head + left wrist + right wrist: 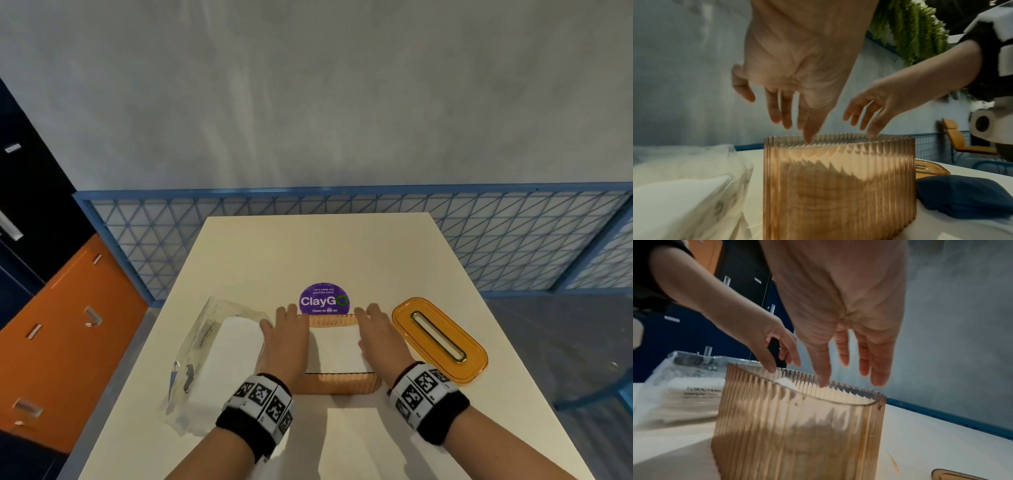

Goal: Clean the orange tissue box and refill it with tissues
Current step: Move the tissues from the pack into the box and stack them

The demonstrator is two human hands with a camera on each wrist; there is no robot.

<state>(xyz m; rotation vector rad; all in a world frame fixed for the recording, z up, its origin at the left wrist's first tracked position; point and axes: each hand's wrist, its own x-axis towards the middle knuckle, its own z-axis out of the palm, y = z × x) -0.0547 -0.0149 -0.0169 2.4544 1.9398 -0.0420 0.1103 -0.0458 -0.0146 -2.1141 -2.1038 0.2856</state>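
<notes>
The orange ribbed tissue box point(337, 385) stands open-topped mid-table, with a white tissue stack point(334, 349) inside it. My left hand point(286, 327) is over the box's left end and my right hand point(375, 329) over its right end. Both have straight fingers pointing down and hold nothing. In the left wrist view the left hand point(795, 123) has its thumb tip at the rim of the box point(838, 186). In the right wrist view the right hand point(855, 369) hovers over the box point(797, 426), thumb at the rim. The orange slotted lid point(440, 339) lies to the right.
A clear plastic tissue pack point(212, 359), partly full, lies left of the box. A purple round sticker point(324, 298) is on the table behind it. A dark blue cloth point(966, 196) lies right of the box. A blue mesh fence point(513, 240) borders the white table point(274, 246).
</notes>
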